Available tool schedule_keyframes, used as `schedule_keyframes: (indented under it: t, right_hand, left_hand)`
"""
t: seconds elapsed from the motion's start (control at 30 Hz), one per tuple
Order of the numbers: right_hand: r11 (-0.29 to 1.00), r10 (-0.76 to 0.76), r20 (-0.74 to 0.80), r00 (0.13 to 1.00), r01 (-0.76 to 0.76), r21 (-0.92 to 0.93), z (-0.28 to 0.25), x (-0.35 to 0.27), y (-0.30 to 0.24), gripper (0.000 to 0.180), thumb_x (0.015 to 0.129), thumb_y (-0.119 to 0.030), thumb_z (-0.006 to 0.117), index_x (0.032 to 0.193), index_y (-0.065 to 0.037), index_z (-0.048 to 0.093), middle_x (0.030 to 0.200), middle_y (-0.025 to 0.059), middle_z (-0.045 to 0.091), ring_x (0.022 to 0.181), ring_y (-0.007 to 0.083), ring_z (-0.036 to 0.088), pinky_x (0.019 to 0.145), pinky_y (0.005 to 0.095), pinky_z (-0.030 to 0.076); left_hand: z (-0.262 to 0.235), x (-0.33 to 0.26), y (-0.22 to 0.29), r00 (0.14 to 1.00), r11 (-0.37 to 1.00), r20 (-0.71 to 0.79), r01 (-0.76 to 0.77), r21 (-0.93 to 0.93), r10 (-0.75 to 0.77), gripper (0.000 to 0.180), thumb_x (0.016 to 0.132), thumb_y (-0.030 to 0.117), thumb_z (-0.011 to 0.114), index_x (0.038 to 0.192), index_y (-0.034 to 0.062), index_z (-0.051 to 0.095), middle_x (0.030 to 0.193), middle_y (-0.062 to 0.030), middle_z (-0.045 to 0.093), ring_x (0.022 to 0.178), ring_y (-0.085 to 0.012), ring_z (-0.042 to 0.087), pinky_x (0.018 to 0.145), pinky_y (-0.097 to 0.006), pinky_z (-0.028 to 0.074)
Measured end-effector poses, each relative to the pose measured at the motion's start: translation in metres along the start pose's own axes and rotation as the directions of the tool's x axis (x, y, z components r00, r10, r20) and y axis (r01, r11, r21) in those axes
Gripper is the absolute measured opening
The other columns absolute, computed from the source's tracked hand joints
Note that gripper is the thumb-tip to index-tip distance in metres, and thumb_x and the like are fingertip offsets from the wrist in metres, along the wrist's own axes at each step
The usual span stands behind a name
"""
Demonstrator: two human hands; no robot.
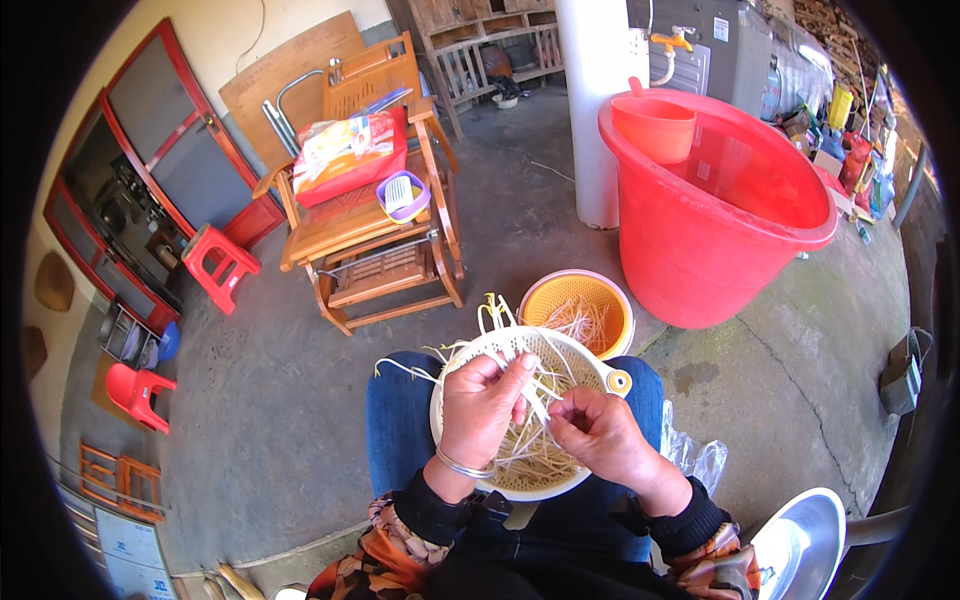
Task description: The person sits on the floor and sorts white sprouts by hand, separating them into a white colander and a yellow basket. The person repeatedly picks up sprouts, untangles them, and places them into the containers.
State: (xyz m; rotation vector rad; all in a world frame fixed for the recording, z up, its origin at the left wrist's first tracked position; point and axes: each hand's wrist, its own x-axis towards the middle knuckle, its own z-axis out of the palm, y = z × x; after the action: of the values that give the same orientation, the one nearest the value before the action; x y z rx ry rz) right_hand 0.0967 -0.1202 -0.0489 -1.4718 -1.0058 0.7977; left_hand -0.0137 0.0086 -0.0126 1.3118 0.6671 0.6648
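Note:
A white colander [448, 372] rests on my lap with many thin, pale stems [530, 455] inside. My left hand [483, 405], a metal bangle at its wrist, is closed around several long whitish stems above the colander; their yellow-green tips [495, 308] stick out past its far rim. Close by on the right, my right hand [608, 440] pinches the near end of a whitish stem [536, 400] that reaches across from the left hand. Just beyond the colander stands a yellow basket [545, 292] within a pale outer bowl, holding pinkish-white strands [582, 322].
A big red tub [690, 270] of water, with a red scoop [655, 128], stands at the far right by a white pillar [592, 130]. A wooden chair [350, 235] carries packages. Red stools [220, 265] are left; a metal basin [805, 550] is near right, clear plastic [695, 450] beside my leg.

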Motion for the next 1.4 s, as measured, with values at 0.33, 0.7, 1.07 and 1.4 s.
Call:
schedule_keyframes:
  t: [0.33, 0.7, 1.07, 1.4]
  right_hand:
    - [0.432, 0.16, 0.336, 0.928, -0.372, 0.822, -0.014, 0.002, -0.006, 0.007, 0.092, -0.007, 0.046, 0.091, -0.006, 0.053, 0.082, 0.0041, 0.053, 0.057, 0.0086, 0.038, 0.047, 0.0204, 0.026]
    - [0.431, 0.019, 0.495, 0.869, -0.454, 0.78, -0.001, -0.001, -0.002, 0.022, 0.101, -0.014, 0.054, 0.115, 0.001, 0.059, 0.083, 0.002, 0.053, 0.055, 0.004, 0.038, 0.044, 0.0166, 0.029]
    - [0.283, 0.005, 0.538, 0.843, -0.517, 0.808, -0.002, -0.001, 0.004, 0.019, 0.099, -0.013, 0.054, 0.108, 0.002, 0.061, 0.08, 0.0034, 0.053, 0.049, 0.0048, 0.035, 0.039, 0.0179, 0.027]
    - [0.328, 0.218, 0.353, 0.91, -0.409, 0.852, 0.003, -0.004, -0.002, 0.009, 0.094, -0.006, 0.05, 0.096, -0.001, 0.057, 0.078, 0.0057, 0.056, 0.049, 0.0074, 0.038, 0.04, 0.0198, 0.028]
  left_hand:
    - [-0.018, 0.008, 0.008, 0.993, 0.905, 0.086, 0.113, -0.41, -0.085, 0.012, 0.095, 0.014, 0.064, 0.095, 0.0014, 0.065, 0.069, 0.0019, 0.054, 0.06, -0.006, 0.048, 0.051, -0.022, 0.038]
    - [-0.011, 0.008, -0.002, 0.988, 0.87, 0.148, 0.119, -0.479, -0.053, 0.013, 0.096, 0.013, 0.061, 0.1, 0.0016, 0.065, 0.072, 0.0014, 0.056, 0.061, -0.0068, 0.048, 0.053, -0.022, 0.039]
    - [-0.008, 0.004, -0.004, 0.984, 0.892, 0.178, 0.073, -0.445, 0.008, 0.014, 0.097, 0.013, 0.06, 0.101, 0.0009, 0.066, 0.073, 0.0013, 0.057, 0.06, -0.006, 0.048, 0.052, -0.022, 0.039]
    - [-0.007, 0.002, -0.004, 0.992, 0.878, 0.111, 0.006, -0.478, 0.054, 0.014, 0.097, 0.013, 0.062, 0.1, 0.0008, 0.066, 0.074, 0.0004, 0.057, 0.062, -0.0064, 0.049, 0.052, -0.023, 0.041]
